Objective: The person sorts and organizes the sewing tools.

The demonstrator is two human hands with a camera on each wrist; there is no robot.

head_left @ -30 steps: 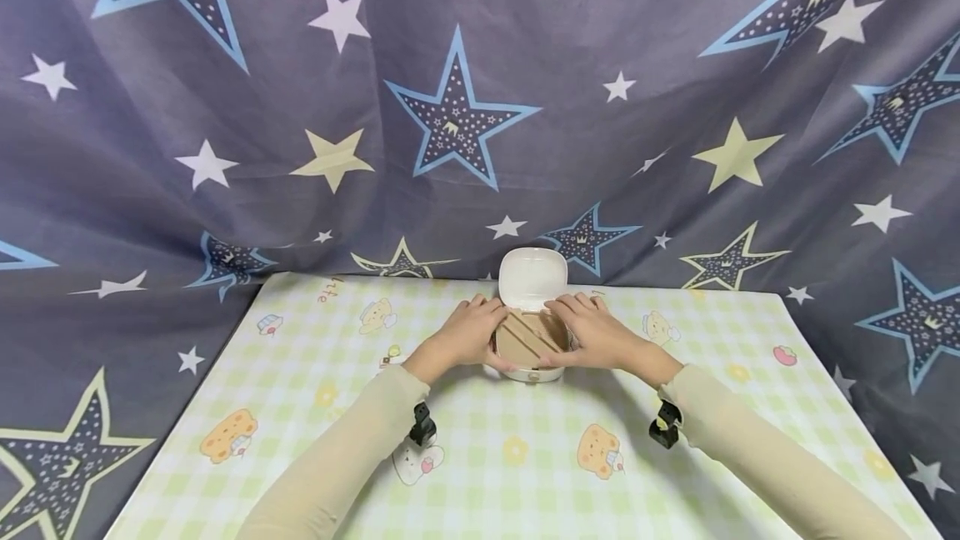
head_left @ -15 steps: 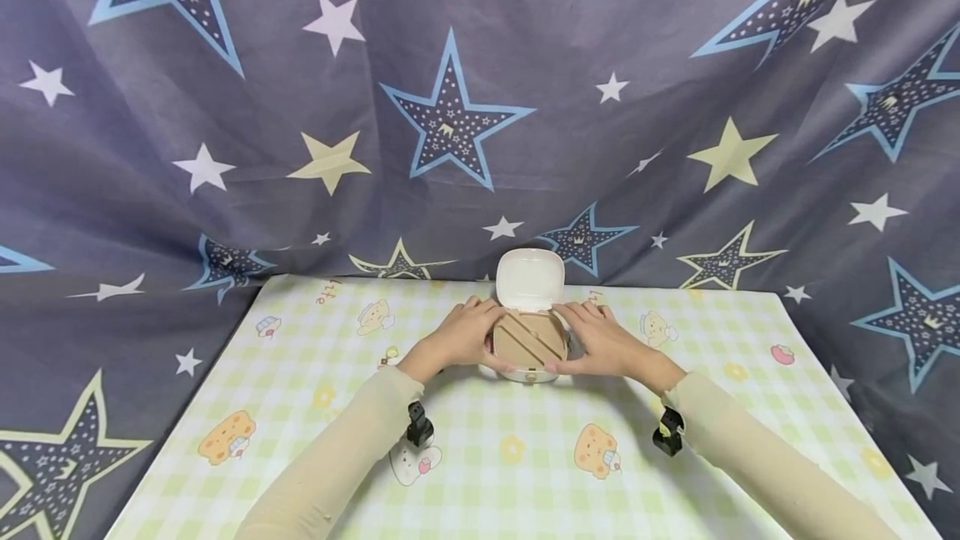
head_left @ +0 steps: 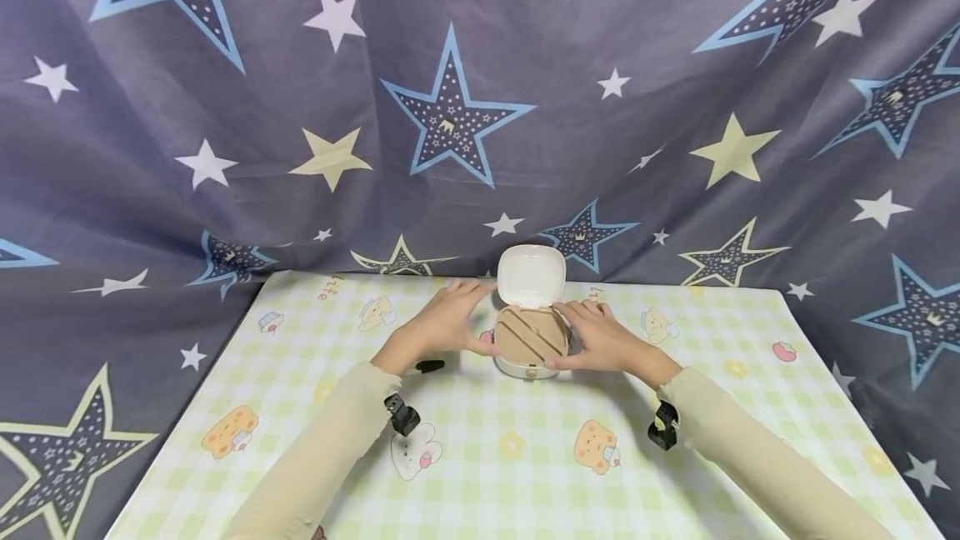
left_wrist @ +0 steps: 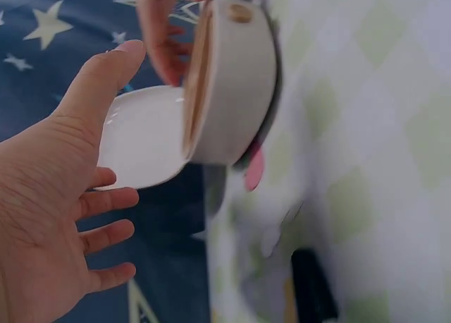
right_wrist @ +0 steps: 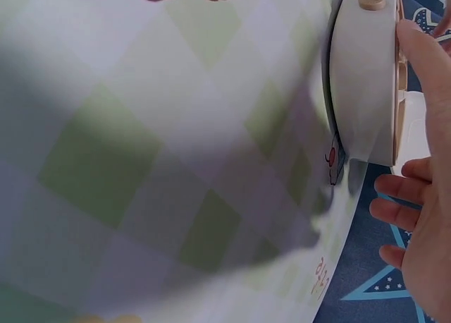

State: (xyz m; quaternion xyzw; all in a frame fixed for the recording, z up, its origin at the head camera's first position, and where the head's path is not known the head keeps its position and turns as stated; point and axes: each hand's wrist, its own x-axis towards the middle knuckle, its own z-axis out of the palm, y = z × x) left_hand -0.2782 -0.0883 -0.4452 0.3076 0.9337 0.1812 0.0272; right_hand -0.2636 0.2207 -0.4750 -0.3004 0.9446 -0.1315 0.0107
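A small white box (head_left: 517, 372) stands on the table, its white lid (head_left: 532, 276) raised at the back. A tan inner panel (head_left: 517, 348) with dark diagonal slots fills its top. A round tan knob (right_wrist: 372, 1) marks the front wall. My left hand (head_left: 441, 319) is off the box's left side, thumb and fingers spread with nothing between them, as the left wrist view shows. My right hand (head_left: 603, 340) spans the box's right side. Its thumb (right_wrist: 417, 44) lies at the front rim; the other fingers are loosely bent near the back and look apart from the box.
A green-and-white checked tablecloth (head_left: 517, 490) with cartoon prints covers the table. A small black object (head_left: 431, 366) lies below my left hand, partly hidden by the wrist. A dark star-patterned curtain (head_left: 465, 215) hangs behind the table's back edge.
My left hand has drawn away from the box to the left, and its fingers have spread. The black object below it has come into view. My right hand stays at the box's right side.
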